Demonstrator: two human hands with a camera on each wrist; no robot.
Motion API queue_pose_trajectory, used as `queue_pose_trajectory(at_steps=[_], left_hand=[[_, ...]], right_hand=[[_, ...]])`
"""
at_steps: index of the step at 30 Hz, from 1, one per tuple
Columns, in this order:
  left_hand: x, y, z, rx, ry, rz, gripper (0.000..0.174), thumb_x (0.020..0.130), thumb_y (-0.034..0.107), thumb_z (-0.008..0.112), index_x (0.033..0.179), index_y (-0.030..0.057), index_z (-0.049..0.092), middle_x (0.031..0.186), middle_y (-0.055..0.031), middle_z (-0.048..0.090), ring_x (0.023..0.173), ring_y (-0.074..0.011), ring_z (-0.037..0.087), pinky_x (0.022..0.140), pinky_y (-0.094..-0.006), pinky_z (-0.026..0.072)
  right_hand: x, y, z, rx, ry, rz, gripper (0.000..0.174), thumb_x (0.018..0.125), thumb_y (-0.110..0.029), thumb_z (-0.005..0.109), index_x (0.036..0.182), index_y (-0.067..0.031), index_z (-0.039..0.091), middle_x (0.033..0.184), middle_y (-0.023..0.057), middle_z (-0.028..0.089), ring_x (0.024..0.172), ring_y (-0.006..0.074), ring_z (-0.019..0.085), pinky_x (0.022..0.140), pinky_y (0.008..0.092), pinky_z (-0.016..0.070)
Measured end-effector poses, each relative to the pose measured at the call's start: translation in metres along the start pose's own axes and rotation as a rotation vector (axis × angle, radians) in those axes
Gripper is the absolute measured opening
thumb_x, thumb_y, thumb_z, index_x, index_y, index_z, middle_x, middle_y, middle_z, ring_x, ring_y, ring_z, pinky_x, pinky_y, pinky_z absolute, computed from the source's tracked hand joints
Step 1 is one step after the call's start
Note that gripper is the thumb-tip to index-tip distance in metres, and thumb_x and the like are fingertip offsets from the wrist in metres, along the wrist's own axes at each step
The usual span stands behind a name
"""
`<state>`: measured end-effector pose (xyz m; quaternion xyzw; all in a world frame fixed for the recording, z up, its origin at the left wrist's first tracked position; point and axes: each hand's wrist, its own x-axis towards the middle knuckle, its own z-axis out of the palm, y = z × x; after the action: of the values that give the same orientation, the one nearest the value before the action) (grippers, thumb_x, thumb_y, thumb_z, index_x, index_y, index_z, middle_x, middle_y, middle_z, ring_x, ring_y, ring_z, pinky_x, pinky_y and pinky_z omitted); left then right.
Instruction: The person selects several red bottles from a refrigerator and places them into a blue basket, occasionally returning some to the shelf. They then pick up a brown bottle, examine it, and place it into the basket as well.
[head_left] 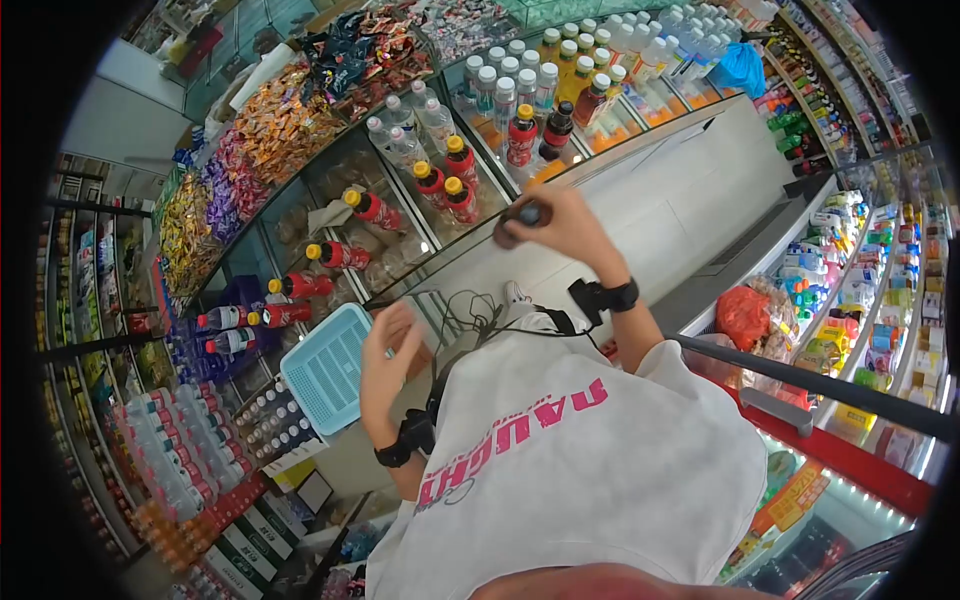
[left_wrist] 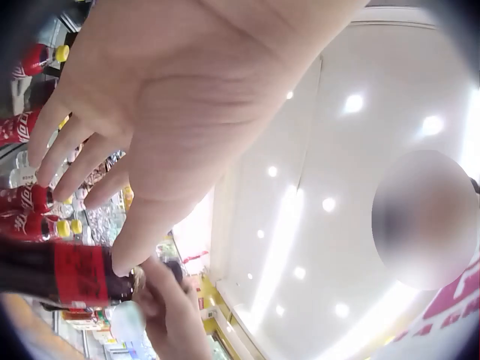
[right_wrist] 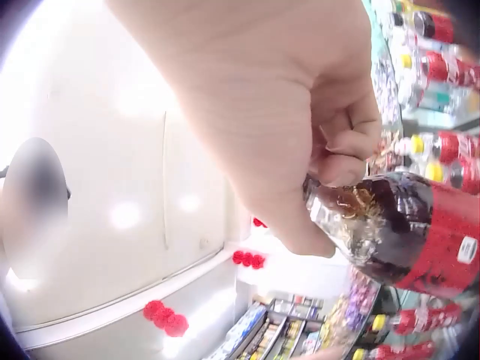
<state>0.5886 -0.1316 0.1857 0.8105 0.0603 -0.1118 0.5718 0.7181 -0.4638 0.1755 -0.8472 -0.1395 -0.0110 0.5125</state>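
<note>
Over the cooler (head_left: 680, 185), right hand (head_left: 572, 226) holds cola bottle (head_left: 515, 224) sideways, base leftward.

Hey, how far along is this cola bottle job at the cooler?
Looks done: several yellow-capped cola bottles lie along the glass-topped cooler. In hand: the right hand grips one dark cola bottle near its neck; the left hand hangs open beside a blue basket. Left, probably: setting this bottle down; how many more follow, the pictures do not show.
</note>
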Motion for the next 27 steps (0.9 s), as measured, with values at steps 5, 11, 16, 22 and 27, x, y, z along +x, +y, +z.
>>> queue_pose_trajectory(at_steps=[5,11,16,22,27], left_hand=[[0.011,-0.006,-0.009,-0.005,0.194,-0.160,0.039,0.103,0.020,0.067,0.135,-0.0017,0.061,0.123,-0.0152,0.070,0.115,-0.0212,0.067,0.099,-0.0343,0.0515],[0.019,0.000,0.006,-0.044,0.254,-0.216,0.038,0.103,0.021,0.066,0.134,-0.0017,0.062,0.122,-0.0153,0.071,0.116,-0.0205,0.066,0.099,-0.0333,0.0510],[0.027,0.000,0.019,-0.066,0.246,-0.264,0.038,0.104,0.021,0.065,0.134,-0.0023,0.062,0.122,-0.0147,0.071,0.116,-0.0204,0.066,0.100,-0.0333,0.0500],[0.030,0.005,0.025,-0.058,0.280,-0.309,0.039,0.104,0.024,0.065,0.133,-0.0018,0.062,0.121,-0.0133,0.071,0.115,-0.0200,0.066,0.100,-0.0336,0.0497],[0.035,0.007,0.028,-0.041,0.279,-0.327,0.040,0.104,0.023,0.065,0.135,-0.0018,0.061,0.119,-0.0132,0.071,0.114,-0.0198,0.066,0.099,-0.0326,0.0496]], right_hand=[[0.040,0.102,-0.063,-0.136,0.350,0.160,0.032,0.077,-0.024,0.084,0.096,-0.0001,0.072,0.064,0.0053,0.059,0.057,0.0128,0.053,0.055,0.0306,0.0426],[0.087,0.201,-0.110,-0.284,0.606,0.280,0.041,0.076,-0.031,0.087,0.094,0.0031,0.075,0.060,0.0040,0.057,0.056,0.0129,0.051,0.054,0.0319,0.0415],[0.116,0.234,-0.119,-0.277,0.589,0.268,0.044,0.077,-0.034,0.088,0.097,0.0039,0.076,0.070,0.0079,0.070,0.062,0.0143,0.062,0.062,0.0319,0.0496],[0.135,0.259,-0.112,-0.296,0.466,0.313,0.042,0.079,-0.032,0.088,0.098,0.0031,0.076,0.075,0.0096,0.072,0.069,0.0155,0.067,0.068,0.0321,0.0531],[0.144,0.296,-0.109,-0.166,0.396,0.218,0.041,0.079,-0.033,0.088,0.100,0.0006,0.076,0.082,0.0109,0.074,0.078,0.0166,0.071,0.074,0.0312,0.0553]])
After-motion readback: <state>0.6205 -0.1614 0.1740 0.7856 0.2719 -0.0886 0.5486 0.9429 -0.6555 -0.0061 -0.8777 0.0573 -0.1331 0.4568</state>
